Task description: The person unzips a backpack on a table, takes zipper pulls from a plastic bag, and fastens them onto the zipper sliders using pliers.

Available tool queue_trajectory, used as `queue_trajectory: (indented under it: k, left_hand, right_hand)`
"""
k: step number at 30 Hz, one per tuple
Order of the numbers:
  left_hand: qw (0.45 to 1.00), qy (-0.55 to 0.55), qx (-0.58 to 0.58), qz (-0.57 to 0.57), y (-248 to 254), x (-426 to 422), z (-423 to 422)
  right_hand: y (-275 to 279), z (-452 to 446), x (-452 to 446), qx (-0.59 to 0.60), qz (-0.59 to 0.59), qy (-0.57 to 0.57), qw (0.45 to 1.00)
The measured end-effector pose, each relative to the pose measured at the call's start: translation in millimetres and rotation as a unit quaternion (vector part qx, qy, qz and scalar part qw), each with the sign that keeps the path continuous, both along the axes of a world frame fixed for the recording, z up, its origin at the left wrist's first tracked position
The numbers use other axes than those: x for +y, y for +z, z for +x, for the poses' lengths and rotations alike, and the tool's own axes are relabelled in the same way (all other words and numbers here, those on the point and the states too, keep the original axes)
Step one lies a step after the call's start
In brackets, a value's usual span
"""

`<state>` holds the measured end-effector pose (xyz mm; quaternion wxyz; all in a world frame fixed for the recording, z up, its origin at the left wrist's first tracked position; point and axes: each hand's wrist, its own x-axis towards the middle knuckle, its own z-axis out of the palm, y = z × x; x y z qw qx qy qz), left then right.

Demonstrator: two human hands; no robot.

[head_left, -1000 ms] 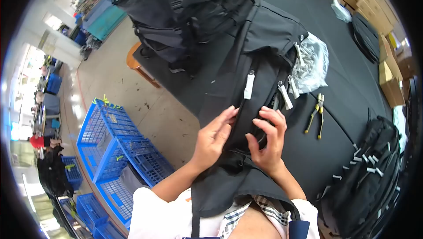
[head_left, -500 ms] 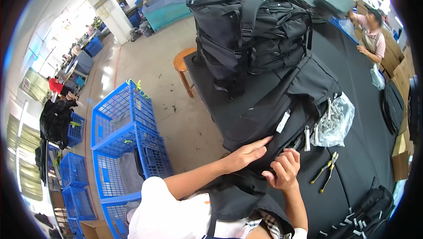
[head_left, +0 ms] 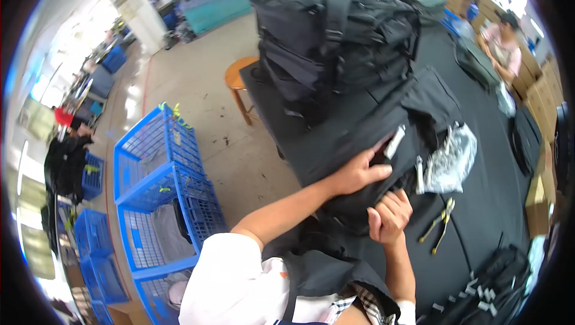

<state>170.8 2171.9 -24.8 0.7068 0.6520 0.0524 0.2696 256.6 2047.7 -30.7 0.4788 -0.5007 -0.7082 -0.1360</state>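
A black backpack (head_left: 428, 100) with white zipper pull tags lies on the black table (head_left: 479, 205) in front of me. My left hand (head_left: 361, 172) rests on its near part, just below a white tag (head_left: 395, 141), thumb apart from the fingers, some fingertips hidden in the fabric. My right hand (head_left: 390, 214) is closed at the bag's near right edge; what it pinches is hidden. Right of the bag lies a clear plastic bag of small metallic-looking parts (head_left: 450, 160). Pliers with yellow handles (head_left: 439, 226) lie nearer to me.
Stacked black bags (head_left: 335, 43) stand at the table's far left. Blue crates (head_left: 162, 205) and a wooden stool (head_left: 239, 73) are on the left. More tagged bags (head_left: 491, 283) lie at the near right. A co-worker (head_left: 504, 49) stands at the far right beside cardboard boxes (head_left: 542, 94).
My left hand has moved forward and right over the backpack, its thumb now spread. My right hand has closed more. At the far right, the co-worker's dark green bag has come down onto the table.
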Motion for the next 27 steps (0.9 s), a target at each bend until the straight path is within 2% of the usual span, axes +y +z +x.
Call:
queue_trajectory:
  k: [3,5,7,9,11,13,16,18,20,24,25,27]
  left_hand:
    - [0.997,0.012,0.014,-0.079,20,5,3]
    - [0.975,0.017,0.076,-0.210,27,9,6]
    - [0.965,0.025,0.106,-0.238,30,6,11]
    - [0.987,0.005,0.081,-0.136,12,9,16]
    - [0.984,-0.021,0.097,-0.146,4,-2,13]
    - [0.985,-0.006,0.102,-0.142,-2,-12,13]
    - [0.980,-0.027,0.088,-0.178,-12,-16,10]
    - [0.985,-0.037,0.071,-0.156,-14,-16,10]
    - [0.984,-0.034,0.078,-0.157,-17,-24,14]
    - [0.987,-0.043,0.100,-0.115,-23,-32,17]
    - [0.989,-0.041,0.095,-0.108,-25,-34,18]
    - [0.970,-0.079,0.146,-0.175,-20,-36,14]
  right_hand:
    - [6,2,11,-0.006,-0.034,0.010,0.999]
    - [-3,0,18,0.012,-0.017,0.013,1.000]
    - [-13,-4,16,0.026,-0.002,0.022,0.999]
    - [-19,-9,9,0.054,0.025,0.020,0.998]
    - [-24,-8,-15,0.049,-0.022,-0.003,0.999]
    - [-22,-12,-36,0.135,0.038,-0.034,0.990]
    - [-39,3,-86,0.132,0.063,-0.256,0.955]
    - [-61,21,-120,0.229,0.010,-0.418,0.879]
    - [-92,43,-148,0.281,-0.058,-0.530,0.798]
    - [-133,80,-175,0.256,-0.133,-0.593,0.752]
    - [-140,91,-174,0.216,-0.156,-0.618,0.740]
    - [-161,104,-180,0.171,-0.167,-0.640,0.730]
